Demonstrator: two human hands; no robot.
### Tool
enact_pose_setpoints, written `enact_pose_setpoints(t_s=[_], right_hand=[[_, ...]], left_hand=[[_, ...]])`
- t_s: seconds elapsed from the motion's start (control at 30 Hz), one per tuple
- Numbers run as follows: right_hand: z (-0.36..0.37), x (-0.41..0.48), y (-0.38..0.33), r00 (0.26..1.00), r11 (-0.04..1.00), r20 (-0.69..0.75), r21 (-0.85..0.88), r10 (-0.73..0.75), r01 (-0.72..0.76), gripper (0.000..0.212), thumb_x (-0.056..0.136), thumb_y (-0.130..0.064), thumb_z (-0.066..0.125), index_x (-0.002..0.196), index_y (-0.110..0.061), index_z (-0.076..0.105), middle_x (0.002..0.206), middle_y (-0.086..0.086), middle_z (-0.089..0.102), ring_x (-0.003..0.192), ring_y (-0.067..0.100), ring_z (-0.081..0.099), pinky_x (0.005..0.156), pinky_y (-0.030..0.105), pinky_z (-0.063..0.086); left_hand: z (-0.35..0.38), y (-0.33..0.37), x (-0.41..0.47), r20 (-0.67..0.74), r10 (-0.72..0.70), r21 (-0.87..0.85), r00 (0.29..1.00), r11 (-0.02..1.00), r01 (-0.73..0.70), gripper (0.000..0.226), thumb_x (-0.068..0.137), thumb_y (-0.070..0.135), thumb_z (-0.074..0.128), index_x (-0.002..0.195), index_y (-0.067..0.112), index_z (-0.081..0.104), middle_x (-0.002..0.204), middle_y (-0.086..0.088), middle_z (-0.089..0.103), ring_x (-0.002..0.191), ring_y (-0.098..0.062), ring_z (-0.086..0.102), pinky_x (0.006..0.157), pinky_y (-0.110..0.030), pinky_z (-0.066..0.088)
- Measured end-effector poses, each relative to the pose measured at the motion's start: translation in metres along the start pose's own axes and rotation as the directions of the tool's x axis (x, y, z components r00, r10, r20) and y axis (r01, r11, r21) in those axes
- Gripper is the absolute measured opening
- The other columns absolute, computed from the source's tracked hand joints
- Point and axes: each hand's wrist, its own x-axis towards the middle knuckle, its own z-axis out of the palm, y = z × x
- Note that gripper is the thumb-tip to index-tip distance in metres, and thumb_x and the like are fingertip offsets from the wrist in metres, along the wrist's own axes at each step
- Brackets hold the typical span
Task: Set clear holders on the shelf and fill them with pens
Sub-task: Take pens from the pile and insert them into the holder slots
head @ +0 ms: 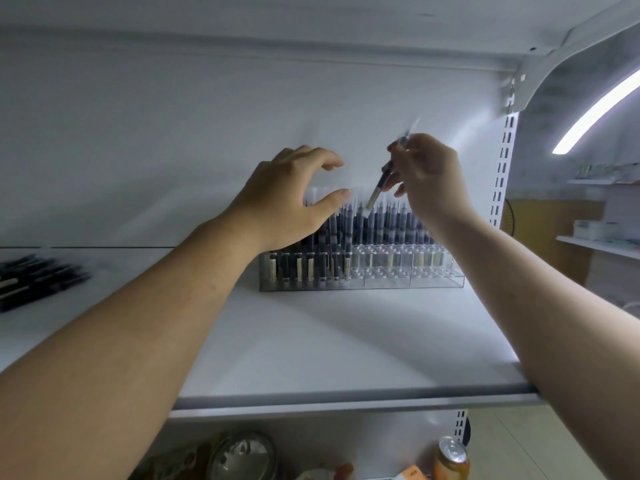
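Below the shelf, nearest you: a drink can [451, 457] stands at the lower right, and a round lidded container [242, 457] sits to its left. Its contents are too blurred to read.

White shelf [311, 358]: both your forearms cross its front edge.

Left edge of the shelf: a loose pile of dark pens [34, 278] lies flat, well apart from the holder.

Toward the back right of the shelf: one clear holder [381, 282], tiered, stands upright with its long side facing you. The rear rows are packed with upright dark pens [363, 223] across the whole width. In the front row, the left slots hold dark-barrelled pens with pale labels. The right slots look unfilled, with pale labels showing through the clear plastic behind them.

Your left hand [287, 199] hovers over the left end of the holder, fingers arched and thumb out, grasping nothing. I cannot tell if it touches the pen tops.

Your right hand [429, 178] pinches a single pen [379, 187] in its fingertips. The pen is tilted, with its lower end just above the rear rows near the holder's middle.
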Motion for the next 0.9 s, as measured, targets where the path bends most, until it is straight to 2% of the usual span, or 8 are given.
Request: enact_pose_setpoints(t_s=[0.13, 0.3, 0.43, 0.53, 0.6, 0.73, 0.83, 0.9], right_hand=[[0.009, -0.006, 0.005, 0.993, 0.978, 0.122, -0.207, -0.010, 0.035, 0.011, 0.106, -0.019, 0.055, 0.107, -0.013, 0.065, 0.085, 0.003, 0.075, 0.068, 0.019, 0.075, 0.067, 0.043, 0.060], [0.015, -0.012, 0.004, 0.978, 0.961, 0.203, -0.275, 0.039, 0.018, 0.015, 0.107, -0.020, 0.055, 0.110, -0.010, 0.065, 0.087, 0.004, 0.075, 0.070, 0.023, 0.076, 0.068, 0.058, 0.060], [0.017, -0.014, 0.003, 0.972, 0.947, 0.230, -0.321, 0.056, 0.021, 0.017, 0.107, -0.022, 0.055, 0.111, -0.008, 0.064, 0.085, 0.004, 0.074, 0.065, 0.015, 0.073, 0.065, 0.054, 0.059], [0.019, -0.016, 0.006, 0.955, 0.935, 0.281, -0.354, 0.093, 0.013, 0.013, 0.107, -0.020, 0.053, 0.107, -0.012, 0.064, 0.081, 0.005, 0.074, 0.073, 0.029, 0.074, 0.067, 0.053, 0.059], [0.021, -0.018, 0.009, 0.938, 0.927, 0.320, -0.376, 0.131, -0.002, 0.013, 0.107, -0.018, 0.051, 0.098, -0.020, 0.061, 0.077, 0.005, 0.074, 0.075, 0.036, 0.074, 0.061, 0.045, 0.057], [0.026, -0.019, 0.015, 0.912, 0.874, 0.370, -0.485, 0.176, 0.028, 0.022, 0.105, -0.014, 0.049, 0.087, -0.023, 0.056, 0.076, 0.006, 0.075, 0.062, 0.016, 0.072, 0.050, 0.028, 0.047], [0.026, -0.018, 0.016, 0.898, 0.851, 0.396, -0.522, 0.192, 0.048, 0.020, 0.103, -0.013, 0.054, 0.085, -0.014, 0.064, 0.076, 0.006, 0.076, 0.071, 0.021, 0.075, 0.061, 0.037, 0.058], [0.025, -0.018, 0.016, 0.896, 0.848, 0.400, -0.527, 0.193, 0.052, 0.018, 0.101, -0.016, 0.059, 0.085, -0.014, 0.067, 0.078, 0.005, 0.077, 0.076, 0.022, 0.076, 0.067, 0.035, 0.059]], left_hand=[[0.000, -0.001, 0.000, 0.044, -0.056, 0.054, 0.997, 0.997, 0.053, 0.056, 0.097, 0.062, 0.055, 0.144, 0.031, 0.052, 0.143, 0.012, 0.058, 0.132, -0.013, 0.052, 0.111, -0.048, 0.045], [0.000, -0.002, 0.000, 0.056, -0.092, 0.051, 0.994, 0.995, 0.089, 0.059, 0.097, 0.064, 0.056, 0.146, 0.032, 0.050, 0.144, 0.012, 0.057, 0.132, -0.014, 0.052, 0.109, -0.049, 0.046], [0.001, -0.003, 0.000, 0.068, -0.106, 0.042, 0.992, 0.994, 0.103, 0.058, 0.097, 0.064, 0.056, 0.146, 0.032, 0.050, 0.144, 0.013, 0.057, 0.131, -0.014, 0.053, 0.108, -0.049, 0.047], [0.002, -0.004, 0.001, 0.077, -0.114, 0.047, 0.990, 0.993, 0.111, 0.058, 0.097, 0.065, 0.055, 0.145, 0.033, 0.050, 0.143, 0.014, 0.056, 0.130, -0.013, 0.053, 0.108, -0.049, 0.047], [0.002, -0.004, 0.000, 0.083, -0.120, 0.047, 0.989, 0.992, 0.117, 0.058, 0.096, 0.067, 0.055, 0.144, 0.034, 0.050, 0.142, 0.016, 0.056, 0.130, -0.012, 0.052, 0.108, -0.049, 0.046], [0.003, -0.005, 0.000, 0.083, -0.124, 0.048, 0.989, 0.992, 0.120, 0.058, 0.096, 0.067, 0.055, 0.144, 0.035, 0.050, 0.141, 0.017, 0.057, 0.130, -0.012, 0.052, 0.108, -0.050, 0.046], [0.003, -0.005, 0.000, 0.087, -0.127, 0.047, 0.988, 0.991, 0.123, 0.058, 0.096, 0.067, 0.055, 0.144, 0.035, 0.050, 0.141, 0.016, 0.057, 0.129, -0.013, 0.053, 0.108, -0.049, 0.046], [0.003, -0.006, 0.000, 0.094, -0.129, 0.047, 0.987, 0.991, 0.125, 0.061, 0.094, 0.070, 0.053, 0.144, 0.035, 0.050, 0.140, 0.016, 0.057, 0.129, -0.013, 0.053, 0.108, -0.049, 0.047]])
